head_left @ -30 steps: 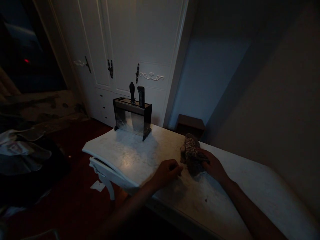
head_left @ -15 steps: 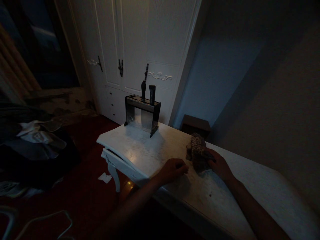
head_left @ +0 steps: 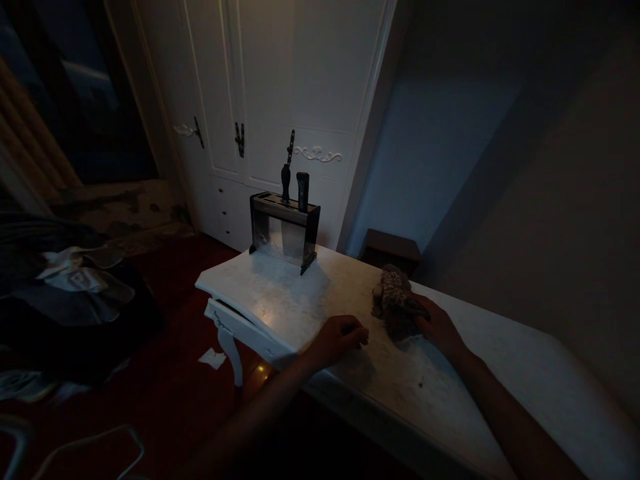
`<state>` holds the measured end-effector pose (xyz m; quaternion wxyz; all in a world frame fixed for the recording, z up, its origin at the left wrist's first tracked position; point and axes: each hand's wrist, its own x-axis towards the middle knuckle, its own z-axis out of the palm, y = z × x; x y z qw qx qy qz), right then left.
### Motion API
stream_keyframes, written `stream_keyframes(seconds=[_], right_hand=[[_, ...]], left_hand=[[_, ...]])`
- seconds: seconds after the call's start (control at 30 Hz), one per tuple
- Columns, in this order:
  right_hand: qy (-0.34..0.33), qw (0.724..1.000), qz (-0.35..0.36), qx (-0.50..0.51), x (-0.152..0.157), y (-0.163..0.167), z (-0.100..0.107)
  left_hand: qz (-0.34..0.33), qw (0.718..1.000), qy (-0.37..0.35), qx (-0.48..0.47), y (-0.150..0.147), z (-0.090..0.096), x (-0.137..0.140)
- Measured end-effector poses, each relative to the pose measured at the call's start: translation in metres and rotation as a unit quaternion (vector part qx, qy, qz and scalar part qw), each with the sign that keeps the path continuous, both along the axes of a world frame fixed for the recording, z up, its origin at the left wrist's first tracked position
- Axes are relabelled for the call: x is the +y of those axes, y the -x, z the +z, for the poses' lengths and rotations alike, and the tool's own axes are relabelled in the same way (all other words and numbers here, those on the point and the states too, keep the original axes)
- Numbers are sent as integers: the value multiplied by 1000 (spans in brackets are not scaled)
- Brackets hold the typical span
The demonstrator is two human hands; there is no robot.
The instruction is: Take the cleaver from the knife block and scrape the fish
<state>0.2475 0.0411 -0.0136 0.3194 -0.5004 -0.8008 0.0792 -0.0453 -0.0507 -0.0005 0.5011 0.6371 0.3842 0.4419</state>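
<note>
My right hand grips a crumpled, patterned brown cloth that rests on the white marble-look table. Part of the fingers is hidden by the folds. To its left, my left hand hovers over or rests at the near side of the table, fingers curled in, with nothing visible in them. Farther back on the table stands a knife block with clear sides and a black frame. Two black handles stick up from its top. A small dark speck lies on the tabletop near my right forearm.
A white wardrobe rises behind the table, and a brown box-like piece stands beyond its far edge. On the red carpet lie a white scrap and, at left, a dark heap of fabric. The table drawer is slightly ajar.
My left hand has drawn slightly to the left, away from the cloth. The right hand keeps its hold on the cloth in nearly the same spot.
</note>
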Motion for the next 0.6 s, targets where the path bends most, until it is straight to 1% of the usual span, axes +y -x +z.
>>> stream_keyframes(seconds=[0.17,0.6], right_hand=[[1,1000,10,4,1,0,-1],[-14,1000,1,5,-2,3,-3]], left_hand=[[4,1000,-8,1,2,3,-2],[21,1000,15,-15,4,6,-6]])
